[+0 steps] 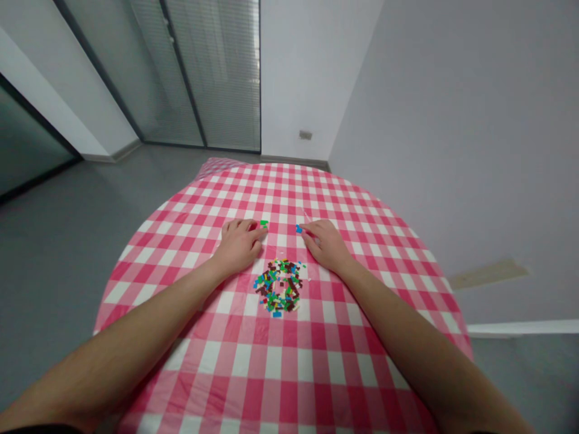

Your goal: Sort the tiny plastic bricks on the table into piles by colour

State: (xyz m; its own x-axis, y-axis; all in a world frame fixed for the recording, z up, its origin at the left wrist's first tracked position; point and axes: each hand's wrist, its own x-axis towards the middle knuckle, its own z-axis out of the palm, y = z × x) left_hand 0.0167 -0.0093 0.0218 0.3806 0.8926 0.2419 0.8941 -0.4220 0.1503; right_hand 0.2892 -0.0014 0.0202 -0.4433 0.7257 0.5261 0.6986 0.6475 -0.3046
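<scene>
On a red-and-white checked tablecloth [289, 367], my left hand [239, 242] lies palm down with its fingers spread. Its index fingertip touches or nearly touches some small green toy bricks [264, 223]. Across from it, my right hand [326, 243] has thumb and index finger close together at a small blue toy brick [299, 229], which sits at their tips. Between the wrists and nearer to me is a loose ring-shaped pile of tiny toy bricks [294, 282] in brown, green, blue, yellow and white. One blue brick [277, 314] lies at the pile's near edge.
The round table stands close to a grey wall [474, 132] on the right. Glass partitions with blinds [221, 72] rise beyond it at the back left. A wall socket [306, 135] is on the far wall, and grey floor [122, 187] shows at the left.
</scene>
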